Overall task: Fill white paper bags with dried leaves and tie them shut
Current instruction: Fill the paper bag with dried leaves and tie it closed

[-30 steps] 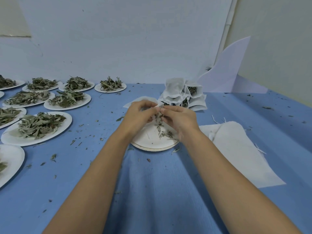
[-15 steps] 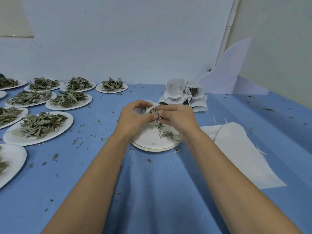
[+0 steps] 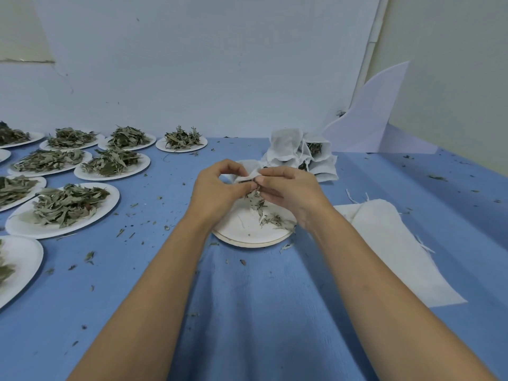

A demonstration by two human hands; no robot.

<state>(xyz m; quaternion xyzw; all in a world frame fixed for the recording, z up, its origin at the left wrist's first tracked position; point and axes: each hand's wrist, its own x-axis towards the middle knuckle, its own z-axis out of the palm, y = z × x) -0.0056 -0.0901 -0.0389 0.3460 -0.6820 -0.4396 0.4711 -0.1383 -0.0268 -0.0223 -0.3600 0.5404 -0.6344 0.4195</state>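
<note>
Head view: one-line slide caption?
Left hand and right hand pinch a white bag with dried leaves over a paper plate; filled bags behind.

Herb-packing workroom: leaf-heaped plates [image 3: 63, 210] crowd a blue table [image 3: 247, 312].

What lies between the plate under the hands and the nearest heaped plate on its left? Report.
Head view: only blue cloth strewn with leaf crumbs.

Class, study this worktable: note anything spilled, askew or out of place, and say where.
Dried leaf bits are spilled across the blue table cover, mostly between the heaped plates and the working plate, instead of on a plate. One leaf lies just off that plate's rim. Nothing else stands out.
</note>
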